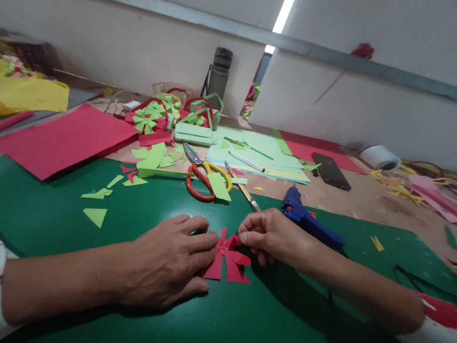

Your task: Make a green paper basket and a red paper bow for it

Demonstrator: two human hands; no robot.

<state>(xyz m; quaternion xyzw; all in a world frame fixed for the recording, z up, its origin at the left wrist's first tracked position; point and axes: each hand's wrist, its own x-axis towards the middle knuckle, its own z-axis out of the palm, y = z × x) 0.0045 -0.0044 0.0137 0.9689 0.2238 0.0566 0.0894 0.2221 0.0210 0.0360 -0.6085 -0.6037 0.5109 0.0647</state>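
A red paper flower (237, 269) with cut petals lies on the green mat, and a shiny patch marks its centre. My left hand (169, 263) rests over its left side, fingers laid out on the paper and thumb apart. From the right, my right hand (269, 234) pinches one petal between thumb and fingertips, lifting it slightly. Just beyond that hand is a blue glue gun (308, 219). A cutter knife (246, 195) lies behind the flower, beside scissors (199, 179) with red and yellow handles.
Light green scraps (95, 216) dot the green mat (149, 325). Red sheets (70, 137) lie left, pale green sheets (250, 149) behind. Small paper baskets (195, 133) and a dark bottle (219, 76) stand near the wall. A phone (331, 170) lies right; a black cord (330, 332) crosses the mat.
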